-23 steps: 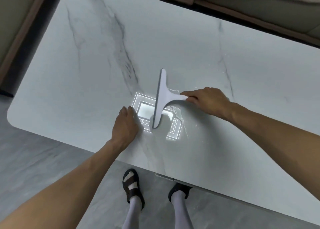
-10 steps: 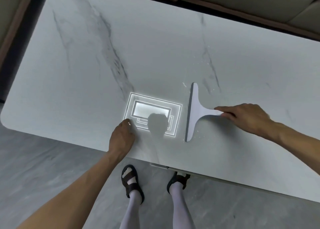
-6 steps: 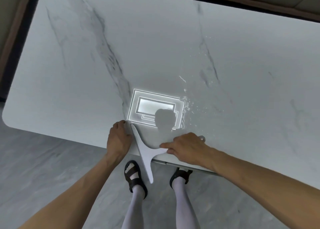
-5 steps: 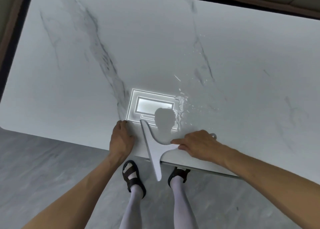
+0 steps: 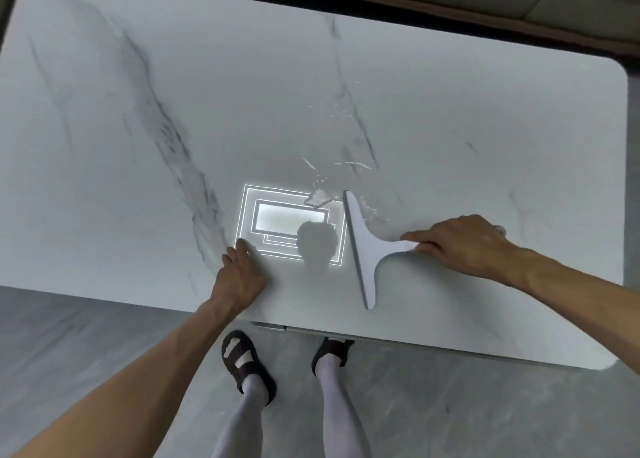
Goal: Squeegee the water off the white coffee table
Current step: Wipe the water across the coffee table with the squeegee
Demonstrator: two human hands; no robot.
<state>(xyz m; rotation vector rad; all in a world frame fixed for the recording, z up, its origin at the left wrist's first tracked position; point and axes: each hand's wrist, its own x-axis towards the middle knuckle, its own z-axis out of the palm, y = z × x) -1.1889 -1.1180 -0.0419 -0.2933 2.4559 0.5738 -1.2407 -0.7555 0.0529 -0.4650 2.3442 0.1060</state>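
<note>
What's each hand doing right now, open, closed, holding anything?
Left hand: open, resting flat on the table, holding nothing.
Right hand: closed on the squeegee handle, blade on the table.

We note a white marble-veined coffee table (image 5: 450, 118). A white squeegee (image 5: 363, 249) lies on it, beside water droplets (image 5: 320, 197).
</note>
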